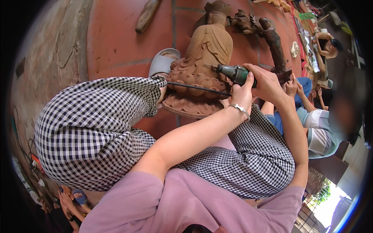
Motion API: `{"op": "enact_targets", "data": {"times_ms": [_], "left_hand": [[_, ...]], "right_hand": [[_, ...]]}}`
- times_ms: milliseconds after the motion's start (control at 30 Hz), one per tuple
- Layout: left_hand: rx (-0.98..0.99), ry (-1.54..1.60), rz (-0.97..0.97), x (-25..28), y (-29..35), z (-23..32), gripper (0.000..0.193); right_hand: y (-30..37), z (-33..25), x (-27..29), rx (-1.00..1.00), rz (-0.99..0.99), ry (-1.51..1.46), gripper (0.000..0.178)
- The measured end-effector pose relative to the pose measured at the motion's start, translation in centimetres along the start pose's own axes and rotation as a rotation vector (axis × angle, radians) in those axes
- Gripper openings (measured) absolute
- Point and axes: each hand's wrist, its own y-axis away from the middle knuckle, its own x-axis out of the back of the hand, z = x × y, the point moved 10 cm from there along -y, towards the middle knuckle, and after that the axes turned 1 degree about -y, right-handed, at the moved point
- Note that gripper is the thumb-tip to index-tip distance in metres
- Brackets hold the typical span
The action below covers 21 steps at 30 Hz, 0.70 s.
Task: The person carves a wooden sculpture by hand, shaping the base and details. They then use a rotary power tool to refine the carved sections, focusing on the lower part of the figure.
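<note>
A carved wooden seated figure (210,46) rests on the tiled floor between my legs, its lotus-shaped base (194,103) toward me. My left hand (243,92), with a bracelet at the wrist, and my right hand (266,82) are both closed around a dark green handheld rotary grinder (235,73). Its narrow tip (213,67) points left and appears at or very close to the figure's lower body. A thin black cord or rod (198,87) crosses in front of the base toward my left hand; its right end is hidden there.
A dark, gnarled wood carving (275,46) stands right of the figure. A wooden piece (147,16) lies at the far left. My grey slipper (161,62) is beside the base. Another person (318,130) sits close on my right, with others beyond. A rough wall (58,42) runs along the left.
</note>
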Motion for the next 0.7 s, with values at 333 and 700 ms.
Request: {"op": "enact_targets", "data": {"times_ms": [333,700], "left_hand": [[0.051,-0.096,-0.001,-0.3,0.0,0.4,0.043],[0.042,-0.055,-0.013,-0.6,0.2,0.3,0.042]], "right_hand": [[0.6,1.0,-0.2,-0.109,0.034,-0.053,0.064],[0.2,0.5,0.2,-0.036,-0.015,-0.026,0.066]]}}
